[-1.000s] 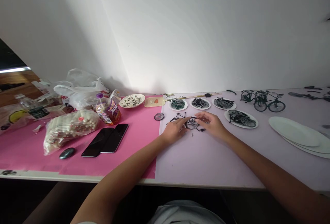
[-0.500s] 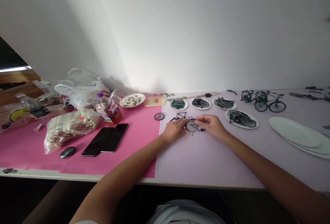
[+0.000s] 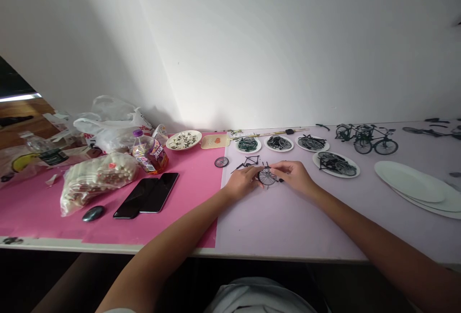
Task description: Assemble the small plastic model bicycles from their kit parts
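Note:
Between my two hands is a small black model bicycle wheel (image 3: 267, 177), standing just over the pale lilac table covering. My left hand (image 3: 244, 182) pinches its left rim. My right hand (image 3: 293, 174) grips the upper right of the wheel with thumb and fingers; a small dark part shows beneath those fingers. Just behind my left hand lies a thin black model bicycle frame (image 3: 251, 160), partly covered by it. A second loose wheel (image 3: 221, 162) lies to the left on the pink covering.
Plates of bicycle parts (image 3: 279, 143) line the back, with another plate (image 3: 336, 164) nearer right. Assembled model bicycles (image 3: 375, 145) stand behind it. Bare white plates (image 3: 410, 181) overlap at right. On the left are phones (image 3: 158, 193), a mouse (image 3: 93, 213), a bottle (image 3: 149, 153) and a bag of white sticks (image 3: 99, 178).
My hands stay on the wheel with only a slight shift of the right fingers, now further over the small dark part. The whole view has moved slightly.

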`<state>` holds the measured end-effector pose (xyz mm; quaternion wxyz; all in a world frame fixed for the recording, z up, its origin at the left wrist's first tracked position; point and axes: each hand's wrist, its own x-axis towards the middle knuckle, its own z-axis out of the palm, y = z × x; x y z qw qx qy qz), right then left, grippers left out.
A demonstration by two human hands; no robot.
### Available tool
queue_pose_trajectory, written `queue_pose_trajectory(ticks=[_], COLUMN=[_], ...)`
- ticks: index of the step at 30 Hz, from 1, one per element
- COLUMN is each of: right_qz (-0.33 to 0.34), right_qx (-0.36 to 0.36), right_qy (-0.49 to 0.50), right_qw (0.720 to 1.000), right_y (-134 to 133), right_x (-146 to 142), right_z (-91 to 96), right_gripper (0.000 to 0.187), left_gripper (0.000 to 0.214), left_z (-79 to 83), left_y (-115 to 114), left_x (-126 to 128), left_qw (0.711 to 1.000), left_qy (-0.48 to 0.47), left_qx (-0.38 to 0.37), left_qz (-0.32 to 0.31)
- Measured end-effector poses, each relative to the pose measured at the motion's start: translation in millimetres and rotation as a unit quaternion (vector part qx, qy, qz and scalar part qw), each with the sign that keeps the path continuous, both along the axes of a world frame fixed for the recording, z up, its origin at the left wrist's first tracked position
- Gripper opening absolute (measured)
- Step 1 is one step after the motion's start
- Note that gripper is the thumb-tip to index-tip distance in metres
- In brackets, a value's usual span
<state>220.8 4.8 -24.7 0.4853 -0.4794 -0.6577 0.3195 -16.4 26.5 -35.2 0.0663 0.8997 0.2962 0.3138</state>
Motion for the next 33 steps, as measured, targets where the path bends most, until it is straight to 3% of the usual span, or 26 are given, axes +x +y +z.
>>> queue_pose_trajectory(ticks=[5,9,17,26,33], right_qz=[0.04,0.043,0.056,0.097,0.102], right_qx=[0.02,0.007,-0.006,-0.043,-0.048], right_qy=[-0.023,-0.01,-0.004,0.022,0.01], right_qw=[0.999,0.999,0.998,0.994,0.994], right_y=[0.5,1.2,-0.2,0.5,-2.1], right_x=[-1.0,0.2,-0.1,-1.8,-4.6], right_z=[3.5,4.4,6.2,1.9,1.2], right_gripper=[0.035,0.043,0.047,0.054,0.054], left_gripper=[0.068,0.074,0.063,0.071,0.065], left_z=[3.3,5.0,3.7,1.8,7.2], left_y=[-2.4,-4.5,-3.9,-4.0,-8.2], left_x=[0.6,0.6,2.6,4.1,4.9], left_qw=[1.0,1.0,0.993,0.987,0.985], left_qy=[0.004,0.016,0.04,0.067,0.076], left_qx=[-0.007,0.012,0.101,0.135,0.137], left_qz=[-0.006,-0.003,-0.042,-0.056,-0.075])
